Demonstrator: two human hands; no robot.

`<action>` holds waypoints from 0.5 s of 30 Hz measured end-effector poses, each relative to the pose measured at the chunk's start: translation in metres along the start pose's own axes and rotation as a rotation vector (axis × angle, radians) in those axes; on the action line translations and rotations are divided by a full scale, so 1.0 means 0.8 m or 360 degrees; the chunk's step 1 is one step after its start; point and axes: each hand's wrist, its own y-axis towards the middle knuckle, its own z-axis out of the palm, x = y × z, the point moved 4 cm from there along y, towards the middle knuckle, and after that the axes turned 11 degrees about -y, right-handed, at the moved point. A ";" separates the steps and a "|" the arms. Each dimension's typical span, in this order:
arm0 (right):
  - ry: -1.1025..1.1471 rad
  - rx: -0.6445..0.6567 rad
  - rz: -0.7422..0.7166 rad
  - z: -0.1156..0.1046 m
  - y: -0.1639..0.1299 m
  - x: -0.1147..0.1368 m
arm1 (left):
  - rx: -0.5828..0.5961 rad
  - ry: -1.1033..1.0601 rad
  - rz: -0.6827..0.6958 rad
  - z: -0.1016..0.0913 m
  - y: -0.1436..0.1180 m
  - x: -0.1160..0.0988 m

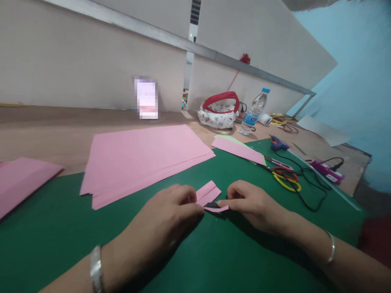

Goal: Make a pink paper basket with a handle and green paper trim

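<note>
A small creased piece of pink paper (209, 193) lies between my two hands, low over the green mat (210, 260). My left hand (174, 207) pinches its left end between thumb and fingers. On the paper's near part is a small black piece (211, 204), partly hidden by the fold. My right hand (252, 203) has its fingers curled, with the thumb's tip against the black piece and the right end of the pink flap. The undersides of both hands are hidden.
Large pink sheets (143, 158) are stacked behind my left hand; more pink paper (24, 179) lies left. Beyond my right hand are yellow-and-red scissors (287, 181), a cutter (279, 163), a glue gun (278, 143) and a purple power strip (326, 171). A water bottle (253, 114) stands behind.
</note>
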 end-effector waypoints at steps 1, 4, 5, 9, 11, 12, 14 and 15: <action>0.0059 0.0015 0.0029 0.000 0.001 0.001 | 0.0003 -0.0002 0.0012 0.000 0.000 0.000; 0.0174 0.0013 0.0037 0.001 0.005 0.006 | -0.0012 0.0030 0.0052 0.000 0.000 -0.002; 0.0186 0.0005 0.0021 0.002 0.006 0.007 | -0.0013 0.0044 0.0057 0.001 0.000 -0.002; 0.0207 -0.0013 0.0020 0.005 0.007 0.005 | -0.0001 0.0063 0.0071 0.004 -0.001 0.000; 0.0201 -0.0042 -0.0027 0.005 0.006 0.005 | -0.0016 0.0071 0.0079 0.004 -0.001 0.000; 0.0181 -0.0065 -0.0085 0.005 0.005 0.006 | -0.0026 0.0077 0.0087 0.004 -0.001 0.000; 0.0123 -0.0112 -0.0235 0.004 0.003 0.009 | -0.0052 0.0090 0.0094 0.003 -0.001 0.000; 0.0098 -0.0134 -0.0291 0.003 0.001 0.010 | -0.0060 0.0095 0.0092 0.002 -0.001 0.000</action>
